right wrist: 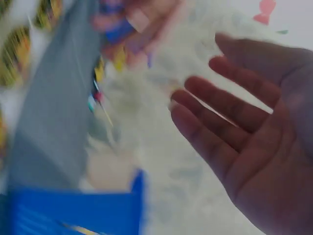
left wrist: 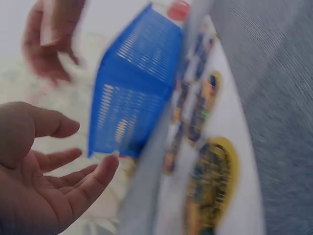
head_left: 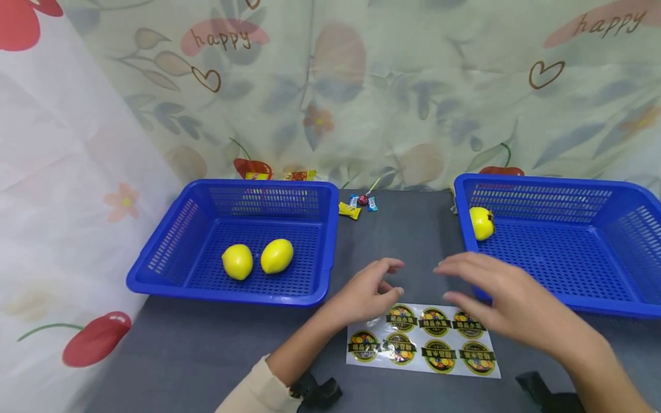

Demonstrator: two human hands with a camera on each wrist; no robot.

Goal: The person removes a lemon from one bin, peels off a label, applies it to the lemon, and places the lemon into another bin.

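Note:
My left hand (head_left: 364,293) hovers over the left end of a sticker sheet (head_left: 382,354), its fingers loosely bent around nothing. Opposite it, my right hand (head_left: 508,295) hangs above the sheet's right end beside the right basket, fingers relaxed and holding nothing. The sheet carries several round black-and-gold stickers with fruit on them. In the right wrist view the fingers (right wrist: 215,117) are spread and bare. Two lemons (head_left: 277,256) lie in the left blue basket (head_left: 227,296). One yellow fruit with a dark crown (head_left: 482,223) sits against the left wall of the right blue basket (head_left: 614,307).
Between the baskets, at the back of the grey table (head_left: 408,223), lie a yellow-wrapped candy (head_left: 349,211), a lollipop (head_left: 364,199) and small blue wrapped candies (head_left: 372,203). Snack packets (head_left: 299,175) show behind the left basket. A printed curtain (head_left: 382,115) hangs behind.

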